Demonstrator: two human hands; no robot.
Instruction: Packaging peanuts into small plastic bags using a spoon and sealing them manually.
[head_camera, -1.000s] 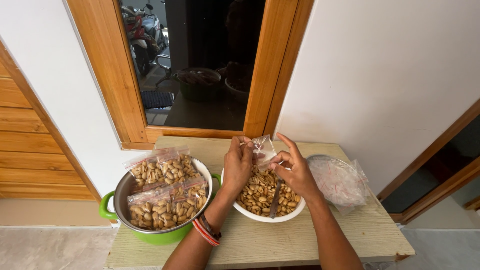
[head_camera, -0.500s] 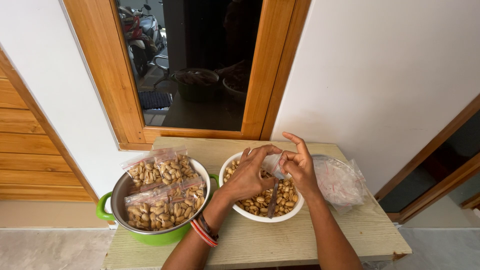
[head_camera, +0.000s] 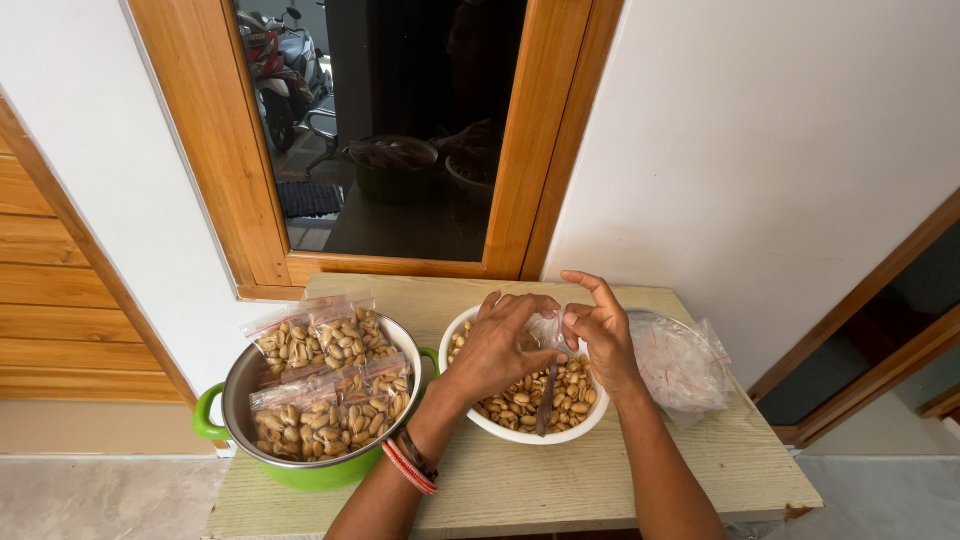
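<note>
Both hands meet over a white bowl (head_camera: 470, 415) of loose pistachios at the middle of a small wooden table. My left hand (head_camera: 497, 350) and my right hand (head_camera: 600, 335) pinch a small clear plastic bag (head_camera: 545, 330) between their fingertips, just above the nuts. A dark spoon (head_camera: 546, 400) lies in the bowl under the hands. Red bangles circle my left wrist.
A green-handled metal pot (head_camera: 235, 400) at the left holds several filled clear bags of pistachios (head_camera: 330, 385). A pile of empty clear bags (head_camera: 680, 360) lies at the right of the bowl. The wooden table (head_camera: 560, 485) stands against a white wall under a wood-framed window (head_camera: 400, 130).
Both hands have come down from chest height to just above the bowl, still holding the small bag. The view has tilted slightly.
</note>
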